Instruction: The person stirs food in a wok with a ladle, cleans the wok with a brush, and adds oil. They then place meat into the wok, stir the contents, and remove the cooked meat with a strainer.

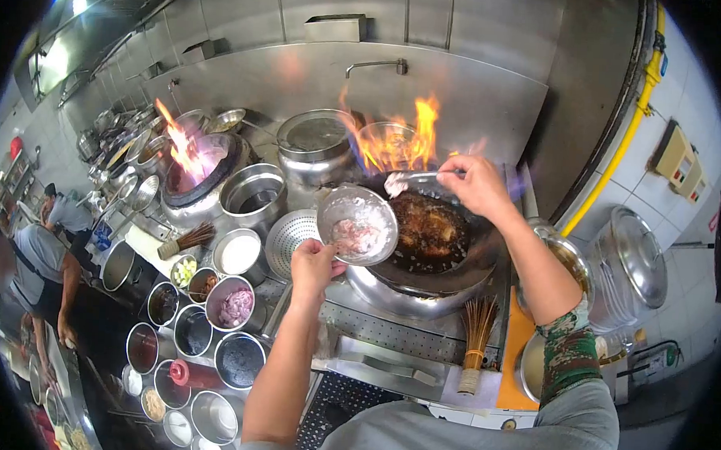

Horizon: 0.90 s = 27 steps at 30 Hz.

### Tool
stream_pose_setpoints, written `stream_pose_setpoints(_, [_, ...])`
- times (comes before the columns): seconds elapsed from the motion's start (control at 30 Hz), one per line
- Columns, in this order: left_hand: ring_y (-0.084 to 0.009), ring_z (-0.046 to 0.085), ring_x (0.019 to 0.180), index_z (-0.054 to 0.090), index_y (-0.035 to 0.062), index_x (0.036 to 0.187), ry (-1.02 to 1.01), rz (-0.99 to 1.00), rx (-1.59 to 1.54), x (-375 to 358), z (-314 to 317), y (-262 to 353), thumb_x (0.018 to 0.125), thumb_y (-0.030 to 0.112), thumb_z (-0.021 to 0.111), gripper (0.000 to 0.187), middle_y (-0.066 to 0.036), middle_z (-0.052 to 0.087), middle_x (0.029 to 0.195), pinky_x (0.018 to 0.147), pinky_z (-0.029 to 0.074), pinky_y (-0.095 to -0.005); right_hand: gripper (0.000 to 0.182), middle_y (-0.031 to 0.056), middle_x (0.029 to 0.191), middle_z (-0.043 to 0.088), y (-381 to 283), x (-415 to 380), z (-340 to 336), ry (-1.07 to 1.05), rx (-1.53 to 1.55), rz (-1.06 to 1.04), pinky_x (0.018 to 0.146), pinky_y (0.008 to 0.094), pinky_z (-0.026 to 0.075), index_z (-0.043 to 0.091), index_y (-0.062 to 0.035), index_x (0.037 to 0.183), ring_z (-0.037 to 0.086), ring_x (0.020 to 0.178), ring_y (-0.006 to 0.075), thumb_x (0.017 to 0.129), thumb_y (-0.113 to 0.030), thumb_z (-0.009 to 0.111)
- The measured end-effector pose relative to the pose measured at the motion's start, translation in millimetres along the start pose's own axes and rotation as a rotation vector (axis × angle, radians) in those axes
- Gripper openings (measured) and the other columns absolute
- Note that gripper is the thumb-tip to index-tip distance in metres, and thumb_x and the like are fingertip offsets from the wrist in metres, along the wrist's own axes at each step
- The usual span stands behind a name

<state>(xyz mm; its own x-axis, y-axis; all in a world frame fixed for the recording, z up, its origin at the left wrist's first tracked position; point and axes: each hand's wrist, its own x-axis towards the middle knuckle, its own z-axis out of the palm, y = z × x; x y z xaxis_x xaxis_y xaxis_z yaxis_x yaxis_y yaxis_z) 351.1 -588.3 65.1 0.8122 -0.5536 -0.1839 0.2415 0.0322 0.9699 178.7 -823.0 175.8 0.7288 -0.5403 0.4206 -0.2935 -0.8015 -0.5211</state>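
Note:
My left hand (314,265) is closed on the rim of a metal bowl (334,212), tilted at the near left edge of the wok. Pale pink, wet-coated pieces (357,234) lie inside it. My right hand (476,186) grips a short metal utensil, like tongs (424,177), above the wok; a whitish coated piece (395,185) is at its tip. Below, the large wok (446,283) holds dark bubbling oil (411,255) with a browned mass frying in it. Orange flames (396,142) rise behind its far rim.
A perforated strainer (289,239) sits left of the wok, beside many metal containers, one with chopped onion (236,306). Another burner (194,157) flames farther left. A bamboo brush (476,335) lies front right. Another person (41,259) stands at far left.

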Motion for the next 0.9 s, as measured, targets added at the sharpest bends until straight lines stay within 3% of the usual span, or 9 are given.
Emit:
stream_pose_setpoints(0.07, [-0.0158, 0.062, 0.057, 0.047, 0.0014, 0.07, 0.023, 0.021, -0.011, 0, -11, 2, 0.083, 0.002, 0.06, 0.019, -0.009, 0.059, 0.069, 0.05, 0.055, -0.0254, 0.018, 0.0156, 0.075, 0.066, 13, 11, 8, 0.072, -0.147, -0.094, 0.069, 0.0414, 0.049, 0.067, -0.0027, 0.08, 0.064, 0.072, 0.0308, 0.077, -0.02, 0.067])
stream_pose_setpoints(0.2, [-0.0165, 0.063, 0.058, 0.048, 0.0015, 0.07, 0.076, 0.061, 0.059, -3, -32, 1, 0.083, 0.002, 0.059, 0.017, -0.009, 0.06, 0.069, 0.05, 0.055, -0.0252, 0.017, 0.0192, 0.087, 0.066, 60, 18, 76, -0.209, -0.229, 0.046, 0.078, 0.0446, 0.049, 0.067, -0.0023, 0.084, 0.063, 0.086, 0.0377, 0.077, -0.018, 0.068])
stream_pose_setpoints(0.33, [-0.0142, 0.062, 0.058, 0.05, 0.0031, 0.077, 0.058, 0.023, 0.087, -13, -39, 1, 0.085, 0.003, 0.056, 0.01, -0.007, 0.059, 0.073, 0.051, 0.055, -0.0236, 0.02, 0.0217, 0.087, 0.065, 80, 14, 115, -0.151, -0.27, 0.134, 0.079, 0.0456, 0.049, 0.067, -0.0026, 0.086, 0.063, 0.087, 0.038, 0.078, -0.02, 0.068])
stream_pose_setpoints(0.47, [-0.0165, 0.064, 0.058, 0.049, 0.0006, 0.073, 0.034, 0.028, 0.018, -16, -38, -1, 0.084, 0.002, 0.058, 0.014, -0.009, 0.06, 0.072, 0.051, 0.056, -0.0249, 0.024, 0.0219, 0.086, 0.065, 53, 19, 80, 0.055, -0.157, 0.11, 0.078, 0.0449, 0.049, 0.067, -0.0032, 0.091, 0.063, 0.087, 0.037, 0.081, -0.026, 0.066])
stream_pose_setpoints(0.57, [-0.0159, 0.063, 0.058, 0.05, 0.0003, 0.071, -0.019, 0.052, 0.0, -18, -29, -1, 0.084, 0.003, 0.058, 0.015, -0.008, 0.059, 0.069, 0.05, 0.055, -0.0245, 0.026, 0.0188, 0.086, 0.066, 0, 7, 36, -0.032, -0.019, -0.021, 0.077, 0.0434, 0.049, 0.066, -0.0033, 0.093, 0.063, 0.087, 0.035, 0.081, -0.027, 0.066])
stream_pose_setpoints(0.67, [-0.0152, 0.063, 0.057, 0.05, 0.0008, 0.071, -0.068, 0.077, 0.011, -20, -13, 1, 0.084, 0.003, 0.058, 0.015, -0.007, 0.059, 0.068, 0.049, 0.054, -0.0242, 0.024, 0.0165, 0.083, 0.064, -44, -14, 17, -0.276, -0.04, -0.09, 0.074, 0.0422, 0.047, 0.065, -0.0028, 0.09, 0.062, 0.085, 0.0331, 0.079, -0.024, 0.067])
stream_pose_setpoints(0.73, [-0.0125, 0.063, 0.06, 0.052, 0.0038, 0.078, -0.141, 0.071, 0.035, -23, -4, 3, 0.086, 0.005, 0.057, 0.01, -0.006, 0.062, 0.075, 0.053, 0.054, -0.0224, 0.023, 0.0185, 0.086, 0.065, -47, -21, 24, -0.246, -0.143, -0.257, 0.074, 0.0397, 0.048, 0.065, -0.0027, 0.093, 0.062, 0.083, 0.0341, 0.079, -0.02, 0.068])
stream_pose_setpoints(0.8, [-0.0125, 0.063, 0.06, 0.052, 0.004, 0.077, -0.204, 0.082, 0.048, -27, 8, 10, 0.086, 0.006, 0.058, 0.011, -0.006, 0.062, 0.075, 0.052, 0.053, -0.0226, 0.019, 0.0176, 0.084, 0.064, -34, -25, 40, -0.226, -0.145, -0.29, 0.074, 0.0437, 0.047, 0.065, -0.0029, 0.087, 0.061, 0.084, 0.0364, 0.079, -0.02, 0.066])
stream_pose_setpoints(0.9, [-0.0126, 0.062, 0.058, 0.052, 0.0037, 0.075, -0.166, 0.032, 0.031, -21, 16, 7, 0.085, 0.007, 0.061, 0.013, -0.007, 0.061, 0.075, 0.051, 0.053, -0.0224, 0.018, 0.0173, 0.079, 0.065, -22, -25, 45, -0.204, -0.069, -0.24, 0.07, 0.0419, 0.048, 0.066, -0.0031, 0.085, 0.063, 0.077, 0.0338, 0.079, -0.02, 0.066])
